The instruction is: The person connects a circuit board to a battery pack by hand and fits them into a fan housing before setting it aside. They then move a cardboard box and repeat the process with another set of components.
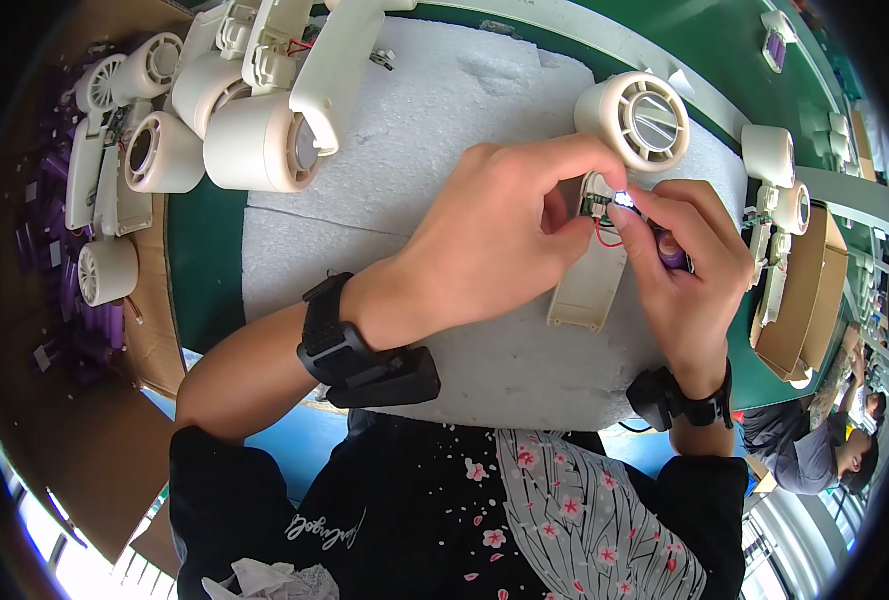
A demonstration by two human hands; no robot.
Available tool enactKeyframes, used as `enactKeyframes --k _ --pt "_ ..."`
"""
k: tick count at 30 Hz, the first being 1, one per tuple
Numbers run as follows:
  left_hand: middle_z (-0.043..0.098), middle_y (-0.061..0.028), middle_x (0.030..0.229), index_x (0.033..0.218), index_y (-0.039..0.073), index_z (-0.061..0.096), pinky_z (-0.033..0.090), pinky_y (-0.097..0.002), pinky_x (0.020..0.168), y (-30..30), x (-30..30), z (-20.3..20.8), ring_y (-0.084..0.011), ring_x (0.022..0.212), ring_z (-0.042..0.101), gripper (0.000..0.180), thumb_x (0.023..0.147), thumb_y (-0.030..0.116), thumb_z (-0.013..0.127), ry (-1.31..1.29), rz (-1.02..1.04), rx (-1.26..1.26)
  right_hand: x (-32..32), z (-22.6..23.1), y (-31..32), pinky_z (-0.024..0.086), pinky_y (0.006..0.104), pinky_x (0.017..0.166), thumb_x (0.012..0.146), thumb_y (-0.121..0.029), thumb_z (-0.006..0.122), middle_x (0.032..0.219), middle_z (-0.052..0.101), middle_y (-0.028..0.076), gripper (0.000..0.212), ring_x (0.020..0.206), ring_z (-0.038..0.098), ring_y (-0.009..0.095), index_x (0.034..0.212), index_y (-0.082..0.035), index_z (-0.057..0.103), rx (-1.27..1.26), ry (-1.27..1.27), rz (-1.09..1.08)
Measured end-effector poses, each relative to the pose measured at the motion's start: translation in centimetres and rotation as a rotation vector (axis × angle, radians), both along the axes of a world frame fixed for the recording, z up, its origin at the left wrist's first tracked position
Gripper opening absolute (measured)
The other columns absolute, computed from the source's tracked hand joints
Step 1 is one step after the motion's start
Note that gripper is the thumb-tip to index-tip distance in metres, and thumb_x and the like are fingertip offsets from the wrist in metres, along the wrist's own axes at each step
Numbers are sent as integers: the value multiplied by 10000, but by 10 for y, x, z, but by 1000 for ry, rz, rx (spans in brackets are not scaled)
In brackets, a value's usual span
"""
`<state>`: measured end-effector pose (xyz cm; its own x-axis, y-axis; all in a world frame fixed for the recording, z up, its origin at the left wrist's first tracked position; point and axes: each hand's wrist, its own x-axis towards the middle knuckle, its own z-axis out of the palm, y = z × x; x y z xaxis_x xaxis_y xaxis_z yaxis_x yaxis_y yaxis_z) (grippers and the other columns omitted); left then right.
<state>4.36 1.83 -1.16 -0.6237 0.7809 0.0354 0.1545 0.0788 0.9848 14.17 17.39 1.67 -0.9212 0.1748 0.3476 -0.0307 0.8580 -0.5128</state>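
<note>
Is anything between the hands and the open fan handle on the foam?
Nothing visible. The left hand and right hand both already touch the fan handle, fingertips meeting at its small circuit board.

**Small-appliance assembly line, factory floor**

I sit at a green bench (205,270) with a white foam pad (415,130). Half-built white fan housings (255,140) pile up, cardboard boxes (805,300) hold parts, purple battery cells (75,300) fill a box, another worker (825,450) sits further along.
</note>
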Motion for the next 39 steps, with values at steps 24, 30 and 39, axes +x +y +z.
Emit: enactKeyframes --k 24,30,39 --pt "623 -104 1053 1046 93 699 519 -240 622 -3 -8 4 -133 684 636 318 770 -52 634 217 -116 32 2 19 10 395 193 545 802 -24 728 764 560 -1 249 618 450 23 989 2 565 -620 -553 -26" --pt "618 -116 1053 1055 93 692 518 -237 610 -3 -7 5 -121 683 632 324 772 -53 635 209 -126 44 5 27 19 426 201 582 783 -16 731 852 571 38 394 645 477 43 1111 -25 512 -568 -668 82" --pt "620 -120 1060 1059 93 700 513 -227 604 -2 -8 9 -105 702 627 314 788 -53 639 211 -138 14 8 37 38 439 236 613 779 -33 731 968 565 66 414 687 503 90 1119 -40 495 -712 -689 214"
